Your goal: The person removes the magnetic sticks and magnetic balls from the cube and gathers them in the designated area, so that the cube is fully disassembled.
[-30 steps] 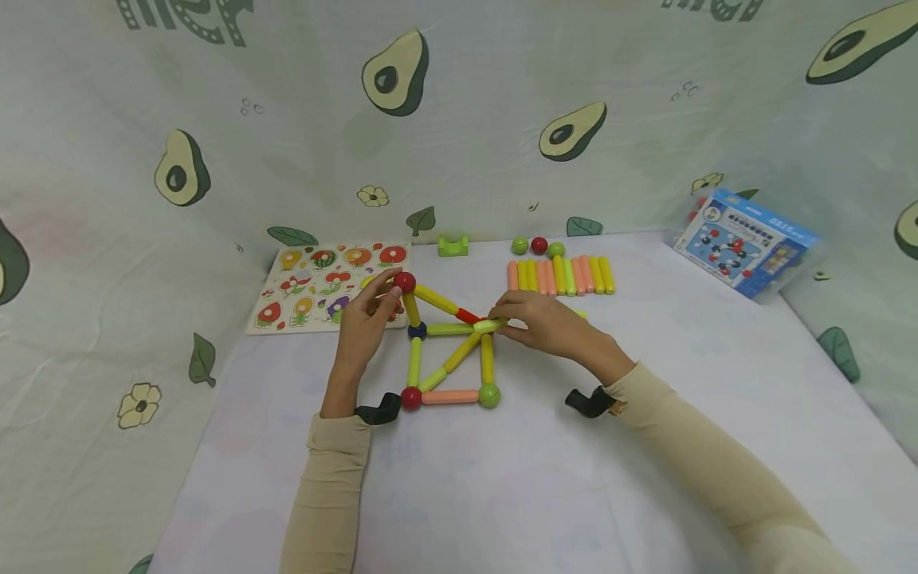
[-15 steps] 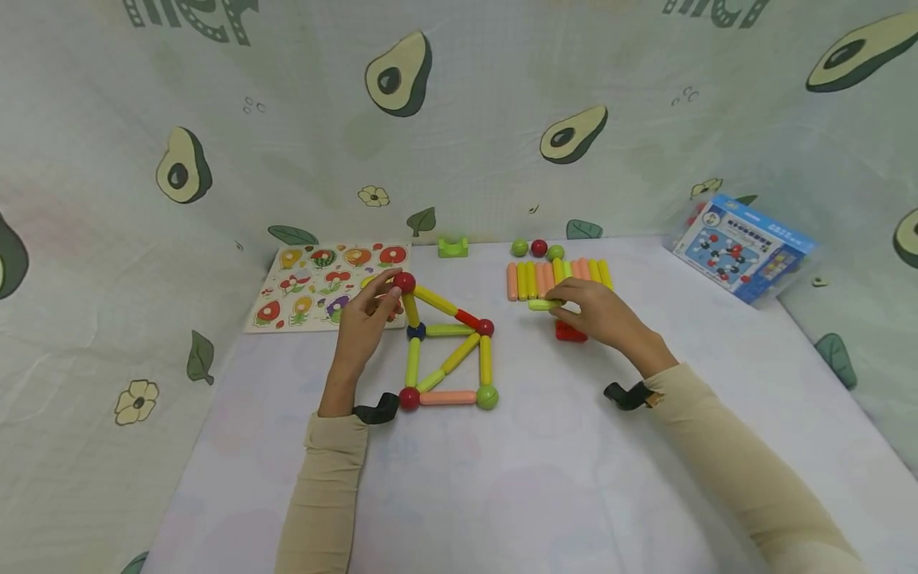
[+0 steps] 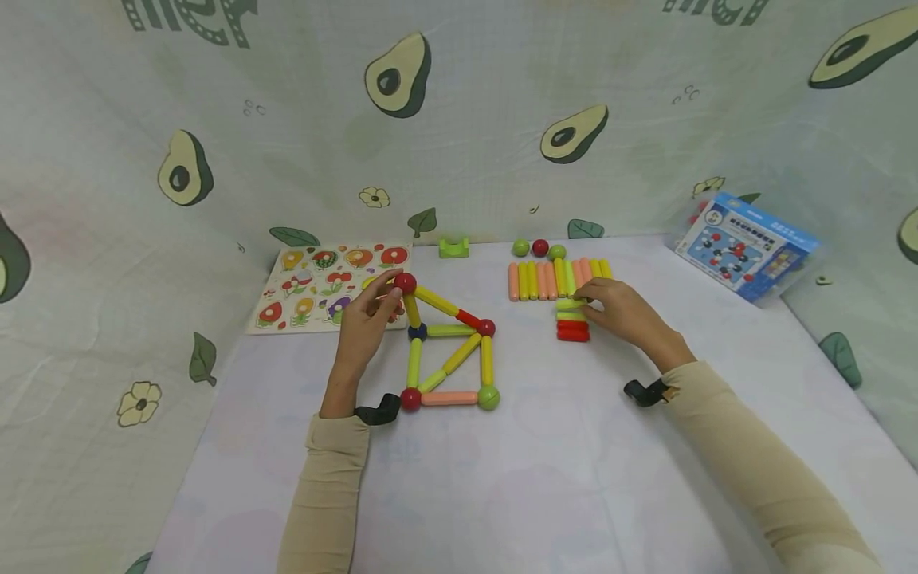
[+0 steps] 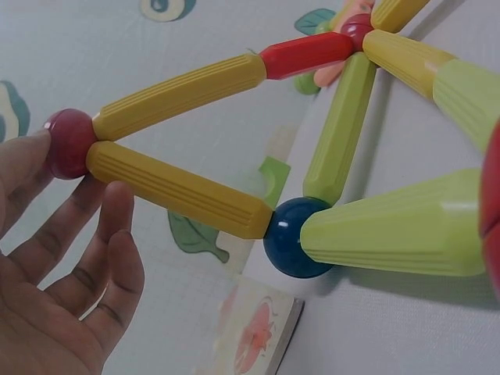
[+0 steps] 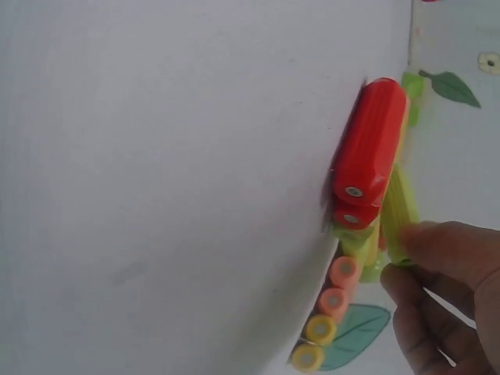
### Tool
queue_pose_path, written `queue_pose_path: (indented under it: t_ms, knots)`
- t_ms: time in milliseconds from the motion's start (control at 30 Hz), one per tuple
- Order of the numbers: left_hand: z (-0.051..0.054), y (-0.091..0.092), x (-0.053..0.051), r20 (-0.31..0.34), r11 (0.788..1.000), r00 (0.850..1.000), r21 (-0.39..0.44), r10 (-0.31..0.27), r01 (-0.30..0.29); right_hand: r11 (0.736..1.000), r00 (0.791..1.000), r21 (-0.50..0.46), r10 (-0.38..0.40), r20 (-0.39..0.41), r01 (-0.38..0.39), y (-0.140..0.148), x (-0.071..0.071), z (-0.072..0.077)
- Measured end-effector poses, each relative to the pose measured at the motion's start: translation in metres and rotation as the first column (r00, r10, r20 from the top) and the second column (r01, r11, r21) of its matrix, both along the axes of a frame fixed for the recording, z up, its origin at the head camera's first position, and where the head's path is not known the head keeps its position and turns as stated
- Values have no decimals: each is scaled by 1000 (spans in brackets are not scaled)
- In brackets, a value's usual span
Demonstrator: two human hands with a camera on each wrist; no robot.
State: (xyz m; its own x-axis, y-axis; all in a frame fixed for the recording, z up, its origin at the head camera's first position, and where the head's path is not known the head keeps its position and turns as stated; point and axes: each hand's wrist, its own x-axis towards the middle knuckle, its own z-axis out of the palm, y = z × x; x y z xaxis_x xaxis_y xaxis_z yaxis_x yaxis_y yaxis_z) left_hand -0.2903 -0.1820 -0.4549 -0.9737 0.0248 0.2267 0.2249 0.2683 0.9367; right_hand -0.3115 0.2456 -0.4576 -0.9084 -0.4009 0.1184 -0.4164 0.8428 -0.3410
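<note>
My left hand [image 3: 362,331] grips a red ball [image 4: 70,144] with thumb and fingertips, at the raised top corner of a magnetic stick-and-ball frame. Two yellow sticks [image 4: 183,190] run from that ball, one to a dark blue ball [image 4: 298,237], the other to a short red stick [image 4: 307,55]. The frame's square part, with a diagonal, reaches a green ball [image 3: 488,397] at its near right corner. At the right, my right hand [image 3: 622,315] pinches a short light green stick [image 5: 400,215] beside short red sticks [image 3: 573,330]. Its fingers partly cover that stick.
A row of pink, yellow and green sticks [image 3: 532,281] lies behind the right hand. Loose balls [image 3: 540,248] and a green bracket-shaped piece [image 3: 453,248] stand along the back. A fruit picture board [image 3: 287,317] lies behind the left hand; a blue toy box [image 3: 742,245] sits back right.
My right hand has moved right, away from the frame's right red ball, carrying the light green stick to the short sticks. The left hand keeps its grip on the top red ball.
</note>
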Motion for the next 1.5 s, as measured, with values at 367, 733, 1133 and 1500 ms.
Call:
queue_pose_path:
  t_ms: [367,733,1133,1500]
  knots:
    - [-2,0,-1,-39,1000,999,4,-14,14,999,995,-22,-48,89,50,-2,-1,-1]
    - [0,-3,1,-9,1000,1000,-5,-2,2,939,969,-255,196,-153,-230,-95,13,5]
    - [-2,0,1,-5,1000,1000,16,-10,10,950,983,-259,185,7,-177,-167,-2,-12]
    - [-2,-1,0,-27,1000,1000,-6,-4,4,964,987,-224,123,-107,-145,-173,2,-16]
